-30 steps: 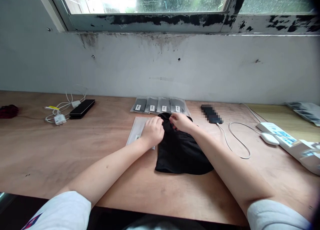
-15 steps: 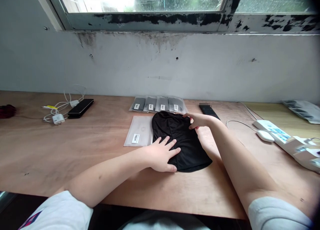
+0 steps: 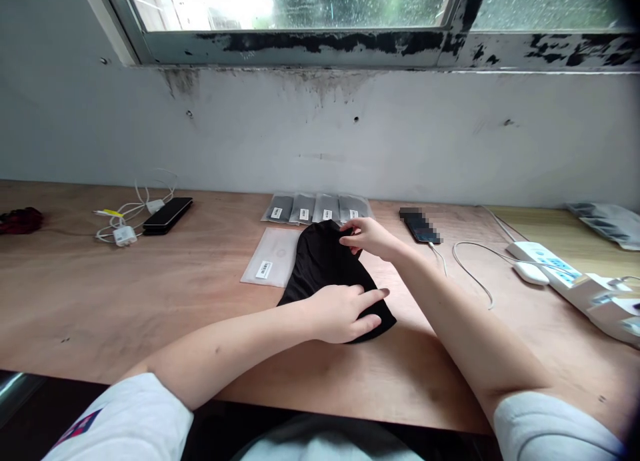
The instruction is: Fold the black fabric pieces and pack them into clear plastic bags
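A black cloth (image 3: 325, 261) lies on the wooden table in front of me, its right side drawn inward. At its upper right edge, my right hand (image 3: 367, 239) pinches the fabric between thumb and fingers. My left hand (image 3: 347, 312) rests over the lower part of the cloth, thumb and a finger apart and pointing right. Partly under the cloth's left side is a frosted plastic bag (image 3: 273, 251) with a barcode label. Behind the cloth, several packaged dark items (image 3: 303, 209) with white labels sit in a row.
On the left are a black case (image 3: 167, 215), white cables with plugs (image 3: 125, 234) and a dark red bundle (image 3: 21, 221). To the right lie a phone (image 3: 420, 226) on a cable, a white power strip (image 3: 545, 261) and grey packages (image 3: 607, 222).
My right hand has moved left with the cloth's upper right edge, narrowing the cloth. My left hand has shifted slightly right over it. The view has tilted a little.
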Motion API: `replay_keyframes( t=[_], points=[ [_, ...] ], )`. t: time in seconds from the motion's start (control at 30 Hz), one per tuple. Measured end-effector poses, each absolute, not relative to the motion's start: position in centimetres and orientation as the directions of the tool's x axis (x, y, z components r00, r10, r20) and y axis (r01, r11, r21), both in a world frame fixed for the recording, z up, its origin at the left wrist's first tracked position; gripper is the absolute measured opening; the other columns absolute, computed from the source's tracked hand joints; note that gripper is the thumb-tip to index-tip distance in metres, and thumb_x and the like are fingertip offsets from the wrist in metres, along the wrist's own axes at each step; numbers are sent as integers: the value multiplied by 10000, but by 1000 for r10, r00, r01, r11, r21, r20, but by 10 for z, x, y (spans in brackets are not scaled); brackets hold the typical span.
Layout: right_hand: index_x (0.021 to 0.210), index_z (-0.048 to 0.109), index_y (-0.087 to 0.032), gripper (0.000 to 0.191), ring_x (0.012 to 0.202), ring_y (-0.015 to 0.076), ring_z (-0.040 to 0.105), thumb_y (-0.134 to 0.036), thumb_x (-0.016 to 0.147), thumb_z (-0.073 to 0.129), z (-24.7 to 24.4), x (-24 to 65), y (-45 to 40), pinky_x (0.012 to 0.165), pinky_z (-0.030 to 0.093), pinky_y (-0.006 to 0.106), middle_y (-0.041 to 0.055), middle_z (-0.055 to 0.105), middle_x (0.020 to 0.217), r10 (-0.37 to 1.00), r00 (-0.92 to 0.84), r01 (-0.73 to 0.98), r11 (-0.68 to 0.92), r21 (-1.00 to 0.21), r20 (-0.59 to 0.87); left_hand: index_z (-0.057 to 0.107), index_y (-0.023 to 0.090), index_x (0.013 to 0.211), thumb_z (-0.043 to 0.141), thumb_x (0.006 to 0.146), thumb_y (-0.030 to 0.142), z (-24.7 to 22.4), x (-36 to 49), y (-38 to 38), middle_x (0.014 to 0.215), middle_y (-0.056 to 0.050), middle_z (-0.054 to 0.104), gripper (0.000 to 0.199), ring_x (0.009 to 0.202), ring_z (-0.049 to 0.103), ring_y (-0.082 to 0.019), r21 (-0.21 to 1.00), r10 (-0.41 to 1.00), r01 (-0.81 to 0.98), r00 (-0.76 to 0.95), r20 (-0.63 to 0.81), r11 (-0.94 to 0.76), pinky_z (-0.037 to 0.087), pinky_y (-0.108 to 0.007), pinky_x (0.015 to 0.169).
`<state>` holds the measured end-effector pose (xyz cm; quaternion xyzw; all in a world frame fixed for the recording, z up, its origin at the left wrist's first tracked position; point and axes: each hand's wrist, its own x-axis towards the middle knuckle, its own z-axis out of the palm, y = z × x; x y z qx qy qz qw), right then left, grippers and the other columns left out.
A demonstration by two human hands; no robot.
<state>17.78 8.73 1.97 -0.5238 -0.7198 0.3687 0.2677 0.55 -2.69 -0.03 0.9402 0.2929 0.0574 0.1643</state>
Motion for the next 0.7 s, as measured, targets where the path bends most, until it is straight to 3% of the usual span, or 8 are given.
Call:
replay_keyframes(
  t=[0.07, 0.13, 0.2, 0.3, 0.4, 0.5, 0.6, 0.7],
  points=[
    [1065, 675, -192, 278, 598, 154, 685, -285, 812, 739, 19, 165, 80, 469, 463, 207, 12, 675, 719, 950, -311, 467, 174, -867, 22, 260, 304, 1590, 356, 1022, 541, -6, 9, -25, 1203, -76, 674, 623, 1013, 682, -262, 408, 581, 530, 814, 0, -743, 510, -348, 812],
    [1047, 668, -194, 264, 597, 145, 686, -277, 809, 745, 17, 155, 74, 481, 487, 206, 10, 664, 752, 949, -315, 410, 168, -896, 34, 429, 268, 1509, 351, 1020, 550, -9, 10, -22, 1215, -89, 681, 570, 1041, 675, -275, 456, 613, 548, 790, -9, -701, 501, -356, 832],
    [1017, 664, -195, 242, 583, 136, 679, -257, 799, 747, 16, 151, 73, 475, 485, 203, 4, 651, 763, 948, -315, 387, 169, -907, 43, 647, 206, 1259, 350, 1020, 548, -11, 11, -20, 1099, -97, 716, 512, 972, 681, -268, 512, 641, 559, 767, -21, -652, 493, -348, 804],
    [953, 656, -185, 194, 551, 132, 654, -182, 773, 728, 20, 158, 78, 454, 458, 197, -12, 623, 691, 968, -248, 403, 140, -905, 40, 692, 175, 968, 395, 1013, 531, -9, 11, -19, 881, -66, 711, 466, 798, 655, -216, 657, 667, 512, 744, -19, -553, 467, -312, 706],
    [857, 631, -171, 163, 501, 112, 595, -87, 730, 688, 29, 181, 89, 457, 456, 201, -30, 579, 606, 994, -108, 408, 56, -911, 13, 676, 172, 1009, 501, 982, 501, -7, 11, -19, 874, -38, 694, 374, 778, 625, -177, 844, 637, 344, 771, -3, -412, 463, -277, 694],
    [797, 607, -169, 171, 489, 93, 554, -46, 699, 675, 41, 212, 96, 472, 463, 203, -33, 570, 597, 998, -47, 421, -11, -907, -34, 684, 167, 1068, 577, 952, 467, -4, 12, -18, 972, -53, 696, 338, 875, 636, -174, 955, 557, 171, 830, -8, -241, 486, -276, 782],
    [792, 611, -174, 188, 517, 106, 571, -51, 682, 701, 53, 234, 96, 477, 462, 205, -18, 597, 612, 999, -35, 498, -9, -867, -30, 678, 194, 1140, 595, 947, 470, 7, 8, -14, 1099, -60, 688, 347, 954, 648, -165, 993, 440, 95, 896, -56, -67, 496, -282, 861],
    [814, 623, -177, 194, 547, 127, 605, -89, 686, 739, 58, 234, 91, 487, 472, 209, -7, 614, 619, 999, -45, 541, 42, -840, 21, 673, 230, 1177, 634, 926, 480, 30, -5, -6, 1102, -40, 694, 356, 987, 657, -163, 975, 320, 198, 934, -158, -98, 503, -285, 897]
  ],
)
